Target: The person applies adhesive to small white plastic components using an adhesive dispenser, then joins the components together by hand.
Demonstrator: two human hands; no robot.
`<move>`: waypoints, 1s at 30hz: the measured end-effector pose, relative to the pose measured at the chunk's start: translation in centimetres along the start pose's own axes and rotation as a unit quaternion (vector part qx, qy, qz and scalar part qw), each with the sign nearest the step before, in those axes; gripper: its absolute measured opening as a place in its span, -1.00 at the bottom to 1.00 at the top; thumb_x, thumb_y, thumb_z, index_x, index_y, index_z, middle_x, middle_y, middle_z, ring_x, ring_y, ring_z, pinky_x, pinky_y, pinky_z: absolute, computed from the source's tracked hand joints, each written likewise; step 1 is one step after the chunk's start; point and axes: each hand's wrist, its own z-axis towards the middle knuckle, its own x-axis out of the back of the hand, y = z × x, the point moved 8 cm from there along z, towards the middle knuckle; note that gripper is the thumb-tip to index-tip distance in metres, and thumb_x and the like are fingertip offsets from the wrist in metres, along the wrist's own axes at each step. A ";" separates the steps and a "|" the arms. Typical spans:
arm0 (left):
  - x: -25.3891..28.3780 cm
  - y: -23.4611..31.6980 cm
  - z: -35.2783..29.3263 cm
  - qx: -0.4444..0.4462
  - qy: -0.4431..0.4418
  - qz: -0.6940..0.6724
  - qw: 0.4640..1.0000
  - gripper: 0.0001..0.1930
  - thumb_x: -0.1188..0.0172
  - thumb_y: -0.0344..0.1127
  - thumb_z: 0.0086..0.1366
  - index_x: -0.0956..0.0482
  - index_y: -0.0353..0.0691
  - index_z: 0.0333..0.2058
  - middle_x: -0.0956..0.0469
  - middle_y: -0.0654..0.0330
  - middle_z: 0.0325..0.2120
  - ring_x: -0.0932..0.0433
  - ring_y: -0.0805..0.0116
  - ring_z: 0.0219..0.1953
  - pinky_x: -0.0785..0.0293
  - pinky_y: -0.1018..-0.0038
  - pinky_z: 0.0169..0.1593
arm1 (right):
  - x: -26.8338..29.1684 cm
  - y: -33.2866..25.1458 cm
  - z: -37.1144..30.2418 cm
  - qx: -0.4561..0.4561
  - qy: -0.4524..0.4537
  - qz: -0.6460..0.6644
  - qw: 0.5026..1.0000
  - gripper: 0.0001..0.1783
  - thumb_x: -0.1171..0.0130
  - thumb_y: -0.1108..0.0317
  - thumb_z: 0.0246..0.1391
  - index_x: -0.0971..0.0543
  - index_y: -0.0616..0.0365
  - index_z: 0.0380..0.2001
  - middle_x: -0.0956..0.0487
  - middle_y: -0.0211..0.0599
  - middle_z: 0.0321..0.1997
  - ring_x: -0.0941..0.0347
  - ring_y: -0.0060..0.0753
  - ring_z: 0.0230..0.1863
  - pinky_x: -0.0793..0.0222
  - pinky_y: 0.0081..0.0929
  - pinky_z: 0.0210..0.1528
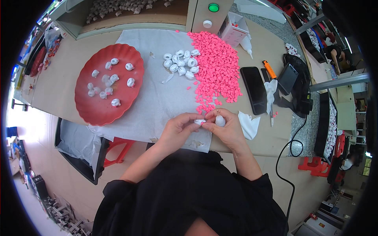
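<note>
Over the cloth's near edge, my left hand (178, 131) pinches a small white ring-like piece (199, 121) between thumb and fingers. A bit of pink shows at its right end, where the fingertips of my right hand (230, 133) meet it. Tucked in my right hand is a small white rounded thing (220, 121), like a squeeze bottle; most of it is covered by the fingers. Just beyond my hands spreads a heap of small pink pieces (216, 63). Left of the heap sits a cluster of white ring-like pieces (180, 62).
A red scalloped tray (88, 106) at left holds several white pieces. To the right lie a black phone (254, 90), an orange-handled cutter (269, 69), another dark device (288, 78) and white cloth scraps (249, 125). A lit cabinet (134, 24) stands at the back; a black cable (280, 161) hangs right.
</note>
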 end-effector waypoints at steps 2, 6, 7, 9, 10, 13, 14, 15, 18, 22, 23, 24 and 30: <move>-0.2 0.3 0.0 0.004 -0.001 0.005 1.000 -0.76 0.02 -0.56 0.12 -0.40 -0.34 -0.19 -0.46 0.19 -0.37 -0.45 0.49 -0.32 -0.38 0.60 -0.20 | -0.1 0.1 0.0 -0.035 -0.003 0.034 0.999 -0.79 -0.26 0.45 -0.26 -0.49 0.21 -0.46 -0.50 -0.41 -0.44 -0.38 -0.64 -0.41 -0.30 -0.66 -0.34; -0.2 0.3 0.0 0.012 0.010 -0.042 0.999 -0.77 0.05 -0.56 0.13 -0.41 -0.36 -0.19 -0.47 0.17 -0.39 -0.47 0.48 -0.34 -0.38 0.59 -0.22 | -0.1 -0.1 0.2 0.001 0.000 -0.009 1.000 -0.81 -0.26 0.45 -0.26 -0.50 0.22 -0.48 -0.50 -0.38 -0.46 -0.39 -0.63 -0.43 -0.31 -0.66 -0.35; -0.2 0.2 0.0 0.010 0.006 -0.024 1.000 -0.76 0.06 -0.57 0.13 -0.41 -0.37 -0.19 -0.48 0.17 -0.39 -0.47 0.47 -0.34 -0.38 0.59 -0.21 | 0.0 0.1 0.2 -0.004 0.003 -0.032 0.999 -0.81 -0.26 0.45 -0.26 -0.50 0.23 -0.48 -0.50 -0.38 -0.48 -0.39 -0.64 -0.43 -0.31 -0.66 -0.35; -0.1 0.3 -0.1 0.004 0.003 -0.010 1.000 -0.76 0.07 -0.58 0.13 -0.41 -0.37 -0.19 -0.48 0.16 -0.39 -0.47 0.47 -0.34 -0.38 0.59 -0.21 | -0.1 0.2 0.2 -0.008 0.004 -0.054 0.998 -0.81 -0.26 0.46 -0.26 -0.50 0.23 -0.48 -0.50 -0.38 -0.49 -0.38 -0.64 -0.44 -0.31 -0.66 -0.36; -0.1 0.4 -0.1 -0.002 -0.002 0.005 1.000 -0.75 0.08 -0.58 0.14 -0.40 -0.37 -0.18 -0.48 0.16 -0.38 -0.47 0.47 -0.33 -0.38 0.59 -0.20 | -0.2 0.1 0.1 0.002 0.017 -0.047 0.999 -0.82 -0.25 0.46 -0.26 -0.51 0.23 -0.49 -0.51 -0.37 -0.50 -0.38 -0.64 -0.44 -0.31 -0.66 -0.36; 0.0 0.0 0.0 0.012 -0.006 -0.007 1.000 -0.75 0.10 -0.58 0.14 -0.40 -0.37 -0.18 -0.48 0.15 -0.35 -0.48 0.47 -0.31 -0.38 0.59 -0.20 | -0.4 -0.3 -0.2 0.017 0.036 -0.040 0.998 -0.83 -0.24 0.46 -0.24 -0.51 0.24 -0.48 -0.51 -0.36 -0.50 -0.39 -0.64 -0.44 -0.32 -0.65 -0.36; 0.1 0.1 0.0 0.012 -0.006 -0.006 1.000 -0.75 0.10 -0.58 0.14 -0.40 -0.37 -0.18 -0.48 0.15 -0.35 -0.48 0.47 -0.31 -0.38 0.59 -0.20 | -0.4 -0.4 -0.3 0.020 0.041 -0.039 0.998 -0.83 -0.24 0.46 -0.24 -0.51 0.24 -0.48 -0.52 -0.35 -0.49 -0.39 -0.64 -0.44 -0.33 -0.64 -0.36; 0.1 0.1 0.0 0.019 -0.009 -0.012 1.000 -0.75 0.09 -0.56 0.16 -0.39 -0.38 -0.16 -0.48 0.16 -0.33 -0.46 0.48 -0.31 -0.38 0.60 -0.19 | -0.6 -0.5 -0.3 0.022 0.042 -0.039 0.998 -0.83 -0.24 0.46 -0.24 -0.51 0.24 -0.48 -0.52 -0.35 -0.49 -0.39 -0.64 -0.44 -0.33 -0.64 -0.36; -0.2 0.2 0.0 0.023 -0.007 -0.054 0.998 -0.75 0.08 -0.53 0.18 -0.38 -0.38 -0.14 -0.47 0.16 -0.30 -0.45 0.48 -0.30 -0.38 0.60 -0.18 | -0.5 -0.8 -0.5 0.033 0.066 -0.056 0.996 -0.82 -0.23 0.48 -0.23 -0.51 0.26 -0.45 -0.52 -0.34 -0.47 -0.39 -0.64 -0.43 -0.33 -0.63 -0.36; -0.2 0.0 0.1 0.047 0.002 -0.090 0.995 -0.75 0.08 -0.50 0.20 -0.36 -0.39 -0.13 -0.46 0.13 -0.29 -0.45 0.45 -0.27 -0.38 0.58 -0.15 | -0.8 -0.4 -0.4 0.102 0.070 -0.038 0.992 -0.83 -0.20 0.50 -0.22 -0.52 0.27 -0.44 -0.51 -0.28 -0.50 -0.41 -0.56 -0.45 -0.32 -0.62 -0.40; -0.2 0.0 0.1 0.048 0.003 -0.089 0.995 -0.75 0.08 -0.50 0.20 -0.36 -0.39 -0.13 -0.46 0.13 -0.29 -0.45 0.45 -0.27 -0.38 0.58 -0.15 | -0.9 -1.0 -0.6 0.157 0.071 -0.070 0.983 -0.84 -0.19 0.51 -0.21 -0.52 0.27 -0.44 -0.50 -0.26 -0.51 -0.42 -0.53 -0.46 -0.31 -0.61 -0.41; -0.2 -0.1 0.1 0.046 0.005 -0.088 0.995 -0.75 0.08 -0.50 0.20 -0.36 -0.39 -0.12 -0.46 0.13 -0.29 -0.45 0.45 -0.26 -0.37 0.58 -0.13 | -0.9 -1.0 -0.6 0.157 0.070 -0.069 0.983 -0.84 -0.19 0.51 -0.21 -0.52 0.27 -0.44 -0.50 -0.26 -0.51 -0.42 -0.53 -0.46 -0.31 -0.61 -0.41; -0.2 -0.1 0.2 0.050 0.010 -0.118 0.992 -0.73 0.14 -0.55 0.19 -0.34 -0.39 -0.11 -0.45 0.16 -0.28 -0.45 0.45 -0.23 -0.35 0.59 -0.11 | -0.9 -0.8 -0.6 0.173 0.067 -0.071 0.980 -0.85 -0.16 0.55 -0.21 -0.52 0.26 -0.44 -0.49 -0.23 -0.52 -0.41 -0.46 -0.49 -0.30 -0.59 -0.42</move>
